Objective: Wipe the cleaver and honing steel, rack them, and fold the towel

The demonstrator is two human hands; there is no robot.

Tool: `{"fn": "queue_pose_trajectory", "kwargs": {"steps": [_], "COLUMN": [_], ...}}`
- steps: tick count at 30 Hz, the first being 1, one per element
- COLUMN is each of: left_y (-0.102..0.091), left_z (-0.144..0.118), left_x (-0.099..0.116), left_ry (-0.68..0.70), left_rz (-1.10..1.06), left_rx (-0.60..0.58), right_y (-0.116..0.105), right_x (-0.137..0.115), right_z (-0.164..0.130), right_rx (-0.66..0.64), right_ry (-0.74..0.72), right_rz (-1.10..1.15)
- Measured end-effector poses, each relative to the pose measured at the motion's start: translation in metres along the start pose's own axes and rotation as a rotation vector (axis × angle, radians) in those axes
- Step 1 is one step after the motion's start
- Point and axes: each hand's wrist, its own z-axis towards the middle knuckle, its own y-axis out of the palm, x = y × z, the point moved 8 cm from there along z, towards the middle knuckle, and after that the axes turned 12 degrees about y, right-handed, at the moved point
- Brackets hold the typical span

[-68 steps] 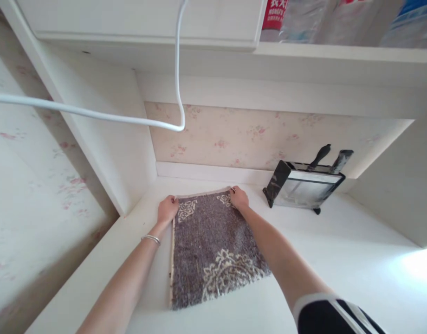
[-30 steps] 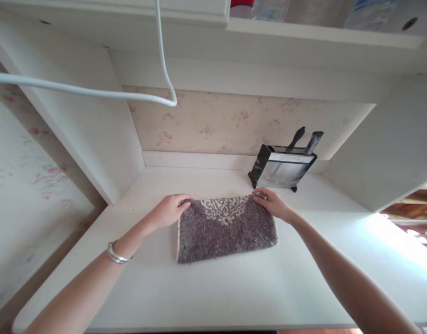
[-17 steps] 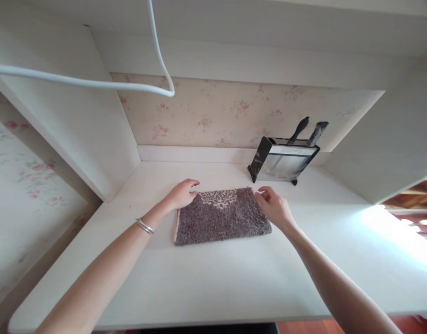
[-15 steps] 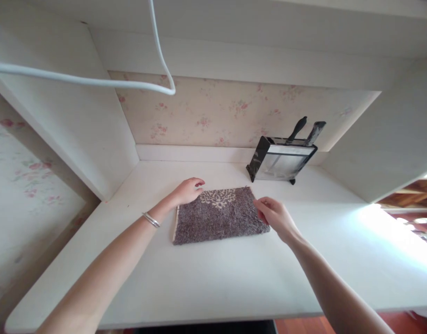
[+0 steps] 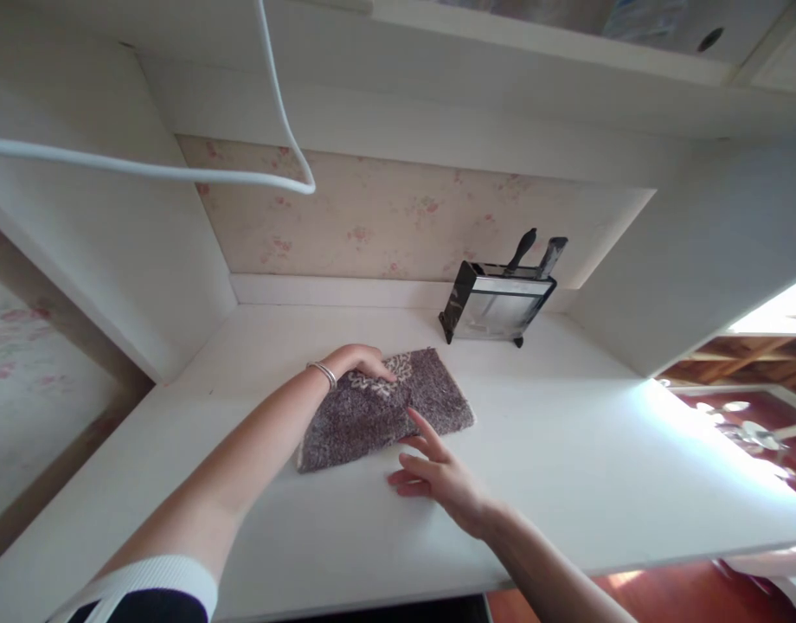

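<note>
A small brown-grey shaggy mat [image 5: 424, 398] with a cream ornament lies folded in half on the white desk [image 5: 567, 467]. My left hand [image 5: 362, 360], a silver bracelet on its wrist, rests flat on the mat's far left part. My right hand [image 5: 437, 472] hovers over the desk at the mat's near edge, fingers spread, one fingertip touching the pile. Neither hand grips anything.
A black knife block [image 5: 495, 303] with two dark handles stands at the back against the flowered wall. A white cable [image 5: 177, 169] hangs across the upper left. White side panels close the desk left and right; a shelf runs overhead.
The mat was folded in half from its flat, spread state. Both hands let go of its far corners; my right hand moved to the near edge, my left slid onto the mat.
</note>
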Motion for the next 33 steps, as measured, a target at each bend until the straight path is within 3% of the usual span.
{"fn": "queue_pose_trajectory", "kwargs": {"steps": [5, 9, 12, 16, 18, 21, 25, 29, 33], "left_y": [0.018, 0.019, -0.003, -0.036, -0.035, -0.014, 0.03, 0.044, 0.048], "left_z": [-0.026, -0.055, -0.079, -0.125, -0.136, -0.118, -0.068, -0.042, -0.044], "left_x": [0.0, 0.013, 0.026, 0.044, 0.057, 0.061, 0.041, 0.01, 0.001], "left_ry": [0.067, 0.203, 0.368, 0.452, 0.488, 0.475, 0.291, 0.198, 0.193], "left_rz": [-0.277, -0.787, -0.876, -0.477, -0.45, -0.758, -1.097, -1.05, -0.976], "left_rx": [-0.07, -0.042, 0.189, 0.669, 0.716, 0.576, 0.355, 0.445, 0.489], "right_y": [-0.016, -0.027, -0.033, -0.035, -0.041, -0.06, -0.09, -0.107, -0.112], "right_x": [-0.006, -0.023, -0.042, -0.063, -0.072, -0.082, -0.083, -0.074, -0.073], "right_z": [0.006, -0.001, -0.019, -0.048, -0.059, -0.054, -0.006, 0.042, 0.055], "right_rx": [0.171, 0.271, 0.301, 0.256, 0.268, 0.339, 0.456, 0.476, 0.478], "right_ry": [-0.136, -0.314, -0.457, -0.512, -0.512, -0.509, -0.433, -0.296, -0.33], "right_rz": [0.272, 0.311, 0.291, 0.208, 0.185, 0.174, 0.093, -0.046, -0.207]}}
